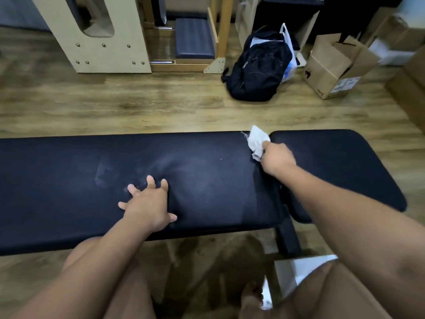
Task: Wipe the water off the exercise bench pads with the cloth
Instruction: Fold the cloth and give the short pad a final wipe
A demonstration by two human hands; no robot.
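Bench: a black bench stands across the view on a wooden floor point(161, 111); it has a long pad point(69, 180) and a shorter pad point(345, 162), with a narrow gap between them.
Left hand: the left hand point(149, 203) lies flat on the long pad near its front edge, the fingers spread wide, the thumb pointing right.
Right hand: the right hand point(278, 158) is closed around the cloth and is over the gap between the two pads, near the far edge.
Cloth: the cloth point(256, 140) is white and crumpled; it comes out of the fist toward the far edge and touches the right end of the long pad.
Water: pale dull marks show on the long pad, left of and beyond the left hand; I cannot tell if they are wet.
Floor behind: a black backpack point(257, 65) stands on the floor with a white bag point(288, 54) just behind it; an open carton point(333, 67) is to the right, and wooden equipment point(103, 42) to the left.
Person: bare knees show in front of the bench.
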